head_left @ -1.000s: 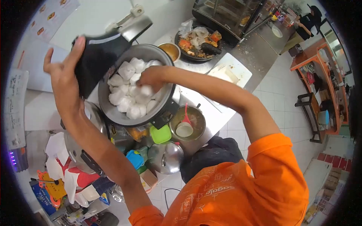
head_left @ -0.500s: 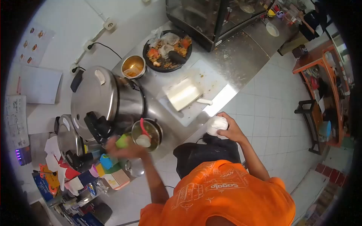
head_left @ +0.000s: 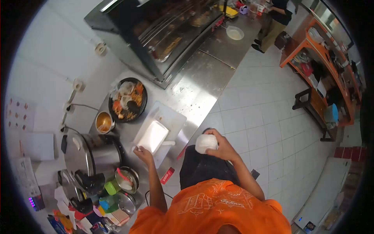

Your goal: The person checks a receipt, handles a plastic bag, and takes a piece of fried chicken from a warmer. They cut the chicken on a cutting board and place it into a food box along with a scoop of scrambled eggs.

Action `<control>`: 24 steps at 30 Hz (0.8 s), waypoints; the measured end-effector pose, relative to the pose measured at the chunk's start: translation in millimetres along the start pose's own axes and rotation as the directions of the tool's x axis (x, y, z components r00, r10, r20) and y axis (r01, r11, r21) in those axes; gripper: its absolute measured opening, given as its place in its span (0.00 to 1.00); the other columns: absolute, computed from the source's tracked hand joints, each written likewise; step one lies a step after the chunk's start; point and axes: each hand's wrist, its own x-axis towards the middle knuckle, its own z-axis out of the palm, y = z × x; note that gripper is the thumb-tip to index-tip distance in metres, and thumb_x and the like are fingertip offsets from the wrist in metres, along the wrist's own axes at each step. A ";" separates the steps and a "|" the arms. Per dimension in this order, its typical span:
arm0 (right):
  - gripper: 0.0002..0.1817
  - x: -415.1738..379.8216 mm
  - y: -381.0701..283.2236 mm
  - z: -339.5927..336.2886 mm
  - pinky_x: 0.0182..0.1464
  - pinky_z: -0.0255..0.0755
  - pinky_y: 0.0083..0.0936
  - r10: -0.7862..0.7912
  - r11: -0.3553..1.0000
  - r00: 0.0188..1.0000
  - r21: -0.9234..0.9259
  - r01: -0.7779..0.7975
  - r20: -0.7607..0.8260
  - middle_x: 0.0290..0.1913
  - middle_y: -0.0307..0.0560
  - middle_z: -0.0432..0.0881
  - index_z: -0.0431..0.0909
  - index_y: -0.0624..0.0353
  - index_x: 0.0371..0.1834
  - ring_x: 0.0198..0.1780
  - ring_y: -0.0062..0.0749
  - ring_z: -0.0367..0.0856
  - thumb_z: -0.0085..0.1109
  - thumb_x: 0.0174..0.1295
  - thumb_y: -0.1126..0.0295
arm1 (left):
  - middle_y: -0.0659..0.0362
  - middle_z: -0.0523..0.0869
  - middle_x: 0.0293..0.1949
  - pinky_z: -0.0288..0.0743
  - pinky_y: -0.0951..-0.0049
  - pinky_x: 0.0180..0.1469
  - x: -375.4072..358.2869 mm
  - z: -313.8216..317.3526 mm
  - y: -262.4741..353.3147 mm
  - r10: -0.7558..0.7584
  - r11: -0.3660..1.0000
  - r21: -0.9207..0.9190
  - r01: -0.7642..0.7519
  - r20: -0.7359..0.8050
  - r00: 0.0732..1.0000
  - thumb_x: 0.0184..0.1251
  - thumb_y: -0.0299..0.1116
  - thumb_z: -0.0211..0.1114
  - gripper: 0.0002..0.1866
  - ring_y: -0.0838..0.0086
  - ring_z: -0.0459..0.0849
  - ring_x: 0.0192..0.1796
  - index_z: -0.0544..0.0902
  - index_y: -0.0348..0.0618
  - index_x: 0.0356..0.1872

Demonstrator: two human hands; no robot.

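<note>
My right hand [head_left: 223,146] is curled around a rounded white bundle [head_left: 206,144], held over my dark apron; what is inside the bundle cannot be seen. At the near left corner of a bright white rectangular stack [head_left: 153,136], my left hand [head_left: 144,155] has its fingers pinched on the edge. That stack, which looks like paper sheets, lies on a white cutting board [head_left: 173,119]. Beside it on the board rests a white-handled tool [head_left: 168,143], probably a knife.
A black mortar [head_left: 144,102] with food, plastic and a pestle stands beyond the board, next to a metal bowl [head_left: 104,122]. Left are a large pot [head_left: 105,154] and a small pot with a red-handled ladle [head_left: 124,177]. A glass display cabinet [head_left: 156,43] fills the back; a co-worker [head_left: 272,23] stands far off.
My left hand has moved from beside the small pot and green container to the white stack's corner. My right hand still holds the white bundle. The view has turned to the right.
</note>
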 end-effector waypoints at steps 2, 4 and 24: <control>0.32 17.0 1.2 -10.7 0.55 0.72 0.26 -0.064 0.998 0.998 -0.020 0.064 0.012 0.46 0.43 0.80 0.68 0.54 0.58 0.50 0.28 0.78 0.68 0.47 0.75 | 0.41 0.74 0.53 0.64 0.58 0.63 -39.8 -1.8 99.1 -0.234 0.955 -0.143 0.259 0.169 0.957 0.77 0.34 0.52 0.19 0.50 0.73 0.59 0.63 0.31 0.59; 0.34 47.1 15.7 -20.9 0.54 0.74 0.29 -0.057 0.985 0.996 -0.161 0.069 0.074 0.45 0.47 0.82 0.67 0.56 0.59 0.48 0.34 0.81 0.71 0.47 0.73 | 0.43 0.71 0.61 0.60 0.59 0.68 -67.7 54.9 101.5 -0.136 0.928 -0.307 0.213 0.253 0.958 0.78 0.40 0.55 0.24 0.54 0.71 0.64 0.63 0.32 0.62; 0.32 291.9 39.1 -189.0 0.65 0.68 0.42 -0.198 0.783 0.980 -0.599 0.170 0.020 0.54 0.65 0.79 0.72 0.69 0.62 0.60 0.60 0.74 0.68 0.55 0.65 | 0.49 0.77 0.61 0.65 0.68 0.68 -89.2 349.9 295.8 -0.221 0.459 -0.426 0.779 0.795 0.565 0.79 0.62 0.37 0.39 0.63 0.76 0.62 0.69 0.31 0.68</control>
